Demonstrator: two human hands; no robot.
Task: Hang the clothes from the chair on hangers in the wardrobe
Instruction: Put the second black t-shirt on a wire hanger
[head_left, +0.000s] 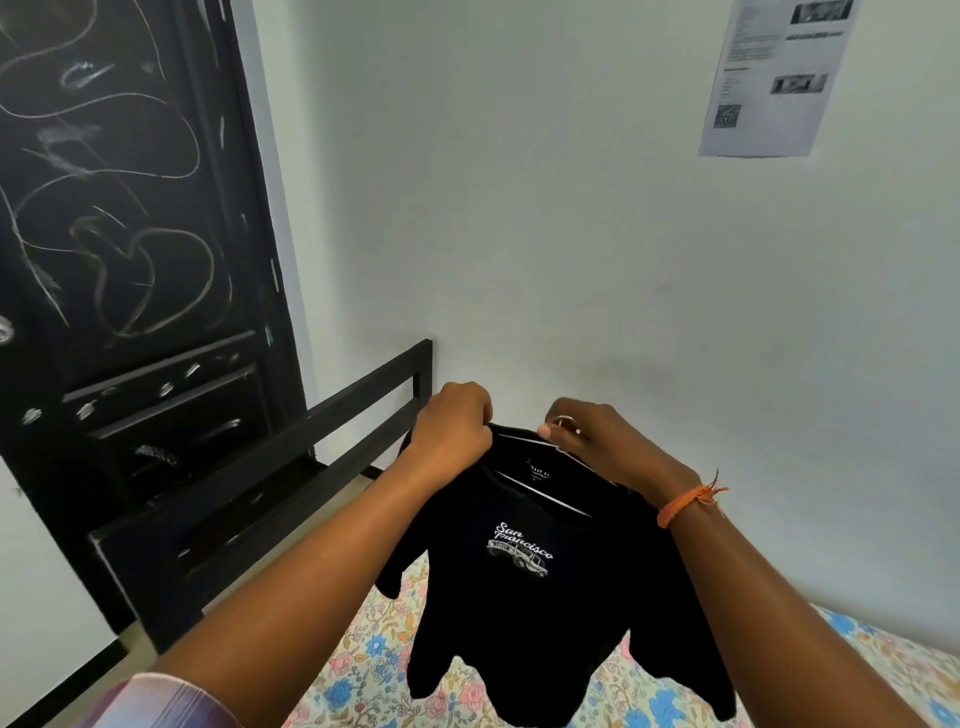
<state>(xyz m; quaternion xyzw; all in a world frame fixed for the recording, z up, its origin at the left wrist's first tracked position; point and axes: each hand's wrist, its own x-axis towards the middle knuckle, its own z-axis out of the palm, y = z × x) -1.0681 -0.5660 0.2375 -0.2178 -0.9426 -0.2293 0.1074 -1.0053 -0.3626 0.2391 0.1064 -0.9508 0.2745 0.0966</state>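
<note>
A black T-shirt (524, 613) with a white "San Francisco" print hangs in the air over the bed. A thin metal hanger (545, 493) sits inside its neck, with its rods showing through the collar. My left hand (454, 434) grips the shirt's collar at the left shoulder. My right hand (602, 441) pinches the hanger's hook and the collar beside it. An orange thread band is on my right wrist. No chair or wardrobe interior is in view.
A bed with a floral sheet (363, 665) lies below the shirt, with a black metal bed frame (322, 431) at its far end. A black door with chalk scribbles (124, 234) stands at the left. A printed paper (774, 78) hangs on the white wall.
</note>
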